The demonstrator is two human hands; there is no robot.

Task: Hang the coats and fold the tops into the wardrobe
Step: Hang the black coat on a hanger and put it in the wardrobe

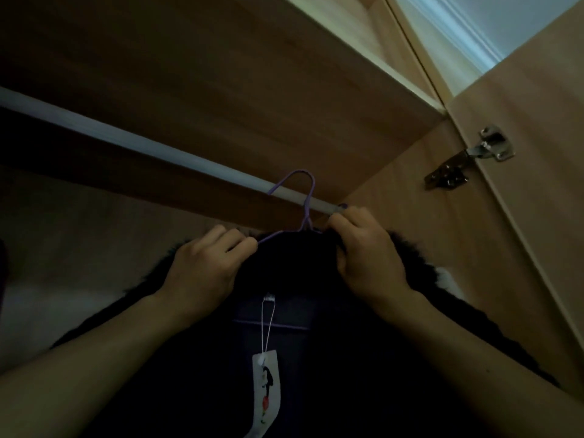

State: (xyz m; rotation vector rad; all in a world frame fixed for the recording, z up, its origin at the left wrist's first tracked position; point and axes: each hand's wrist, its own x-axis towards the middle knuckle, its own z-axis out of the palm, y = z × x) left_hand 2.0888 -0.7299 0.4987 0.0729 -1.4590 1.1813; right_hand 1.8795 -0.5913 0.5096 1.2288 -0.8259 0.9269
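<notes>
White cornice (458, 30) under pale ceiling (537, 17) upper right, metal hinge (471, 156) below, perhaps white cloth (31, 314) lower left.

"What sort of place was it?"

"A home, I'd say, and most likely a bedroom. I was standing at a wooden wardrobe (221, 74) with pale wood panels. A white hanging rail (126, 142) ran across it, and a steel hinge (474, 151) held the open door (537, 216)."

"Anything else to go by?"

"A purple wire hanger (311, 188) was hooked over that rail, carrying a dark, fur-edged coat (331, 358) with a paper tag (267, 390) dangling from it. A white cornice (458, 30) ran along the ceiling above the wardrobe."
</notes>
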